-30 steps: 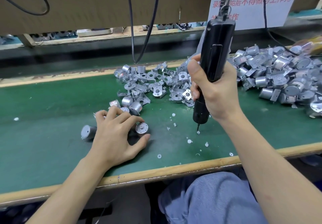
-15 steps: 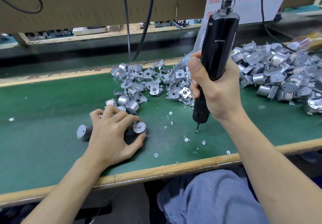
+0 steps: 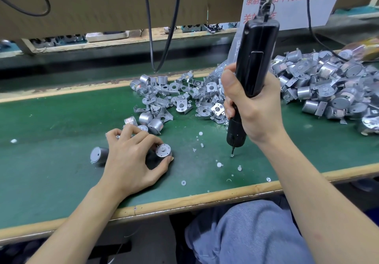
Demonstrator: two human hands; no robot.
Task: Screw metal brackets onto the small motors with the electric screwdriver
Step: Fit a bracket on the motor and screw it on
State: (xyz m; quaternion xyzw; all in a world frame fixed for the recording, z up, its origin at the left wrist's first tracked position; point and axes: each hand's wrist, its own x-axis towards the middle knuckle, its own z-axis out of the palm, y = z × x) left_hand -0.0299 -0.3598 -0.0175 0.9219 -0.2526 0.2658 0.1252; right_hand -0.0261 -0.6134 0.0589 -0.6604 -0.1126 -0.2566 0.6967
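Note:
My right hand [image 3: 249,107] grips the black electric screwdriver [image 3: 256,58] upright, its bit tip touching a tiny screw [image 3: 232,155] on the green mat. My left hand [image 3: 131,161] pinches a small silver motor [image 3: 163,150] between thumb and fingers, shaft end up, on the mat. Another motor [image 3: 98,155] lies on its side just left of that hand. A heap of loose metal brackets [image 3: 182,97] lies behind, mixed with a few motors. At the right sits a big pile of motors with brackets [image 3: 328,87].
Small white plastic bits [image 3: 219,164] are scattered on the mat [image 3: 51,140] near the bit. The bench's wooden front edge [image 3: 205,200] runs below my arms. Black cables [image 3: 162,38] hang from above the bracket heap. A cardboard panel and a paper sign stand behind.
The screwdriver's bit has dipped slightly to the mat, staying near the same spot. My left hand has kept its hold on the motor, with almost no movement.

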